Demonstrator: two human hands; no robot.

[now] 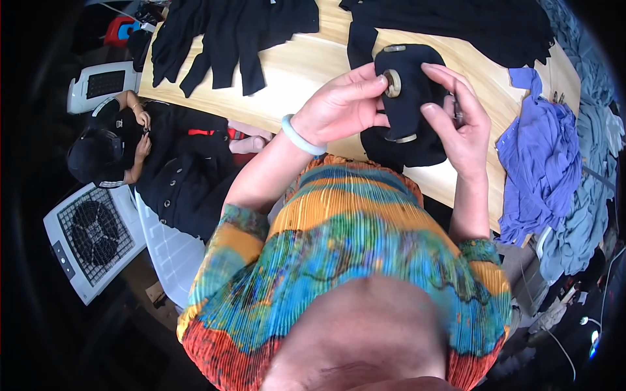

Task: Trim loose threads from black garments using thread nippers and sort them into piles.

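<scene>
A wooden table point(306, 62) carries black garments point(235, 32) and a blue heap point(541, 163). Above its near edge both hands lift a black garment point(407, 111) — raised, it seems, for close work. The left hand point(342, 107) pinches a round button point(392, 83); the right hand point(460, 117) curls shut around the cloth's edge.

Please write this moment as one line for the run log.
left hand: pinching round button | right hand: holding black garment | surface: wooden table | nearby: purple clothes

Multicoloured pleated top point(365, 260) (pale bangle point(301, 137))
</scene>
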